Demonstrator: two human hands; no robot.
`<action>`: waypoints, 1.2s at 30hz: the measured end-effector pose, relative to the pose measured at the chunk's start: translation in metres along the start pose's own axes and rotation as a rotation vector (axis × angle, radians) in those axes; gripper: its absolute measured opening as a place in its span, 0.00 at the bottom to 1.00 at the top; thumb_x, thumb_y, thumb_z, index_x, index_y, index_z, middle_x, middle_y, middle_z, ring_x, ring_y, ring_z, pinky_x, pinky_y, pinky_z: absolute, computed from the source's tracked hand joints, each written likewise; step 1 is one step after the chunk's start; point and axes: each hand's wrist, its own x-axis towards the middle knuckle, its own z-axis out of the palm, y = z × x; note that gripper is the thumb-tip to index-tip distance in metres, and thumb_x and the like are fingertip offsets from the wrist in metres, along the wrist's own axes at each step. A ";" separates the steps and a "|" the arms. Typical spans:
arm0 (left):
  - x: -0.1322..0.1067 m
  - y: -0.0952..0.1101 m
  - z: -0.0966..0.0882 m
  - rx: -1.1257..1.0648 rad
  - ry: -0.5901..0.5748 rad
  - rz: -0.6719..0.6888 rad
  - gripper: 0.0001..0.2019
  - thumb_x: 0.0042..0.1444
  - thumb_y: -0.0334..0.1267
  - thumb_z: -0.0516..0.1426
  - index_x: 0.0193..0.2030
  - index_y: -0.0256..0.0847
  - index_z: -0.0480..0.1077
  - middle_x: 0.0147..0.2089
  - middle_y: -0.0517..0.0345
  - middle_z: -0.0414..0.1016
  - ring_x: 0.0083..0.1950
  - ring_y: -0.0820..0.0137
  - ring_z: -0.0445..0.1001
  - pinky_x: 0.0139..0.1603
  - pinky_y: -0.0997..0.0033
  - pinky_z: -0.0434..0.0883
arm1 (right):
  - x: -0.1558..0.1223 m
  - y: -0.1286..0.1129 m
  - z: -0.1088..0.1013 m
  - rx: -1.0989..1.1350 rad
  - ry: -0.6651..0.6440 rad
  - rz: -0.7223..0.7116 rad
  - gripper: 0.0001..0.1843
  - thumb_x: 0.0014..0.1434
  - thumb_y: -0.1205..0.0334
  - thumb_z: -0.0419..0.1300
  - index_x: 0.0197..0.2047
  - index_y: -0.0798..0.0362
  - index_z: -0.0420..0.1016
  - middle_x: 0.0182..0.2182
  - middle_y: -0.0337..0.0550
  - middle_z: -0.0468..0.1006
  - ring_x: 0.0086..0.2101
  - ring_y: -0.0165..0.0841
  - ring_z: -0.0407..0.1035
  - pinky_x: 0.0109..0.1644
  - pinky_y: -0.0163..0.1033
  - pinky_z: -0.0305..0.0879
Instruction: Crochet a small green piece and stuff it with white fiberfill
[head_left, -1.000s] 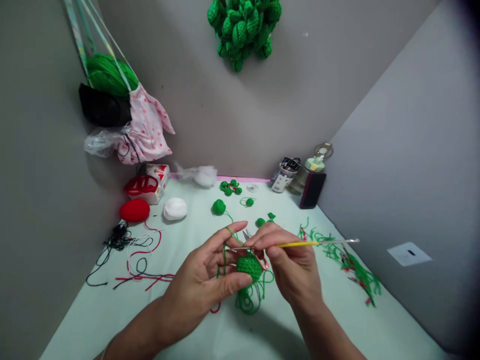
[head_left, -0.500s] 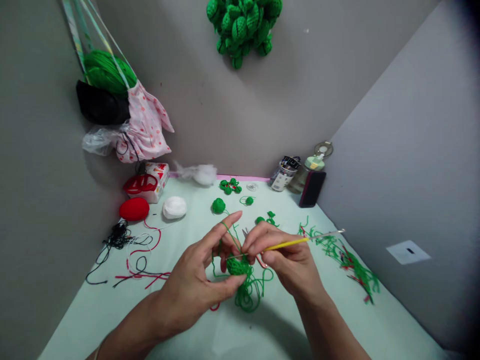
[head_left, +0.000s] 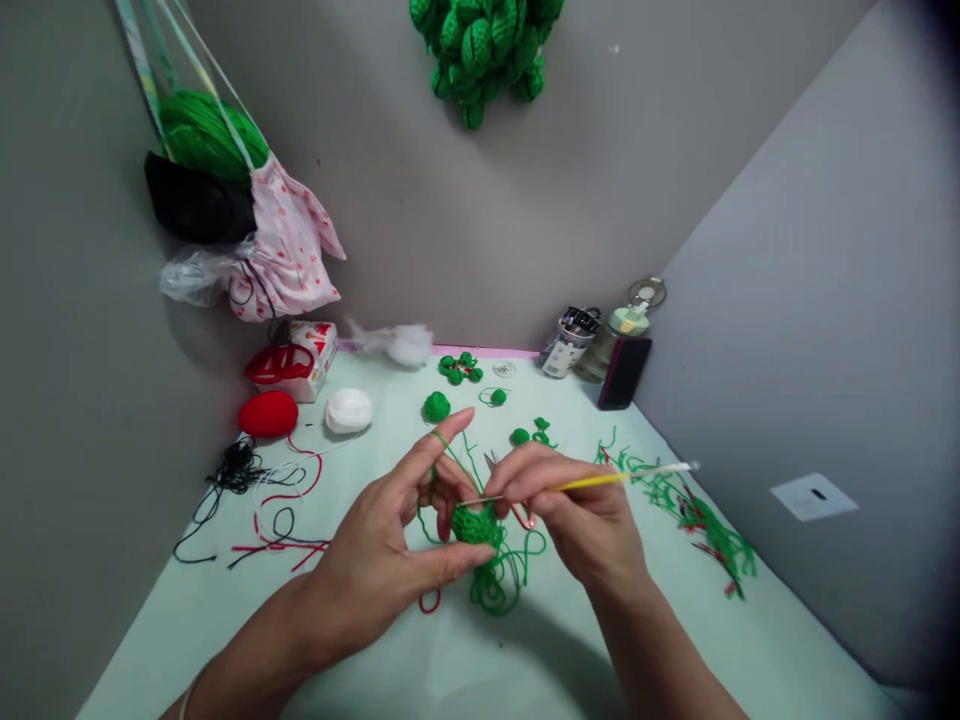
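My left hand (head_left: 390,540) pinches a small green crocheted piece (head_left: 475,523) between thumb and fingers, with green yarn (head_left: 442,445) looped over its raised index finger. My right hand (head_left: 577,510) grips a crochet hook (head_left: 600,481) with a yellow handle, its metal tip at the green piece. A loose tangle of green yarn (head_left: 499,580) hangs under the piece onto the pale green table (head_left: 450,660).
Red (head_left: 268,414) and white (head_left: 349,410) yarn balls lie at the left, with red, black and white strands (head_left: 262,510). Small green crocheted balls (head_left: 436,406) lie behind my hands, yarn scraps (head_left: 697,520) to the right. Jars (head_left: 568,343) and a phone (head_left: 622,372) stand at the back corner. A bag (head_left: 255,230) hangs on the left wall.
The hook's tip has gone into the green piece and its far end has tilted up slightly. My left fingers have curled closer around the piece. The view has shifted a little.
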 end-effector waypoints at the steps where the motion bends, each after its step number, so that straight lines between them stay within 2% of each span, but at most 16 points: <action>1: -0.001 0.000 -0.001 0.003 -0.011 0.004 0.44 0.56 0.37 0.71 0.76 0.63 0.60 0.42 0.64 0.70 0.45 0.68 0.69 0.55 0.64 0.70 | 0.001 0.002 0.001 0.102 0.002 0.034 0.07 0.69 0.57 0.67 0.43 0.44 0.88 0.36 0.43 0.86 0.35 0.34 0.78 0.38 0.40 0.78; 4: -0.003 0.001 -0.003 0.014 -0.044 0.029 0.43 0.57 0.35 0.71 0.75 0.66 0.60 0.41 0.65 0.71 0.45 0.69 0.70 0.55 0.65 0.70 | 0.004 0.005 0.003 0.305 -0.014 0.142 0.08 0.69 0.54 0.66 0.41 0.45 0.85 0.36 0.41 0.86 0.29 0.29 0.76 0.34 0.37 0.77; 8: -0.003 0.003 -0.005 0.045 -0.058 0.031 0.42 0.57 0.33 0.70 0.75 0.64 0.62 0.41 0.64 0.73 0.45 0.68 0.71 0.55 0.65 0.70 | 0.005 0.005 0.001 0.333 -0.035 0.203 0.10 0.69 0.51 0.66 0.39 0.48 0.82 0.35 0.41 0.86 0.29 0.29 0.78 0.35 0.36 0.77; 16: 0.000 0.005 -0.006 0.099 -0.104 -0.004 0.39 0.57 0.33 0.69 0.73 0.63 0.65 0.42 0.63 0.73 0.45 0.67 0.72 0.55 0.63 0.70 | 0.004 0.000 -0.006 0.245 -0.075 0.211 0.14 0.69 0.50 0.65 0.38 0.51 0.78 0.34 0.44 0.87 0.29 0.31 0.80 0.34 0.38 0.79; 23: 0.000 0.008 -0.009 0.110 -0.152 -0.020 0.38 0.58 0.31 0.68 0.72 0.65 0.66 0.43 0.65 0.73 0.45 0.68 0.72 0.53 0.64 0.70 | 0.004 0.001 -0.013 0.272 -0.134 0.208 0.13 0.71 0.51 0.63 0.39 0.51 0.78 0.36 0.45 0.87 0.31 0.31 0.81 0.35 0.37 0.79; 36: 0.000 0.008 -0.009 0.129 -0.103 0.011 0.37 0.56 0.33 0.69 0.71 0.60 0.68 0.41 0.64 0.74 0.43 0.68 0.72 0.52 0.64 0.71 | -0.001 0.001 -0.010 0.155 -0.091 0.149 0.13 0.71 0.50 0.63 0.39 0.50 0.82 0.38 0.45 0.87 0.33 0.34 0.80 0.40 0.43 0.80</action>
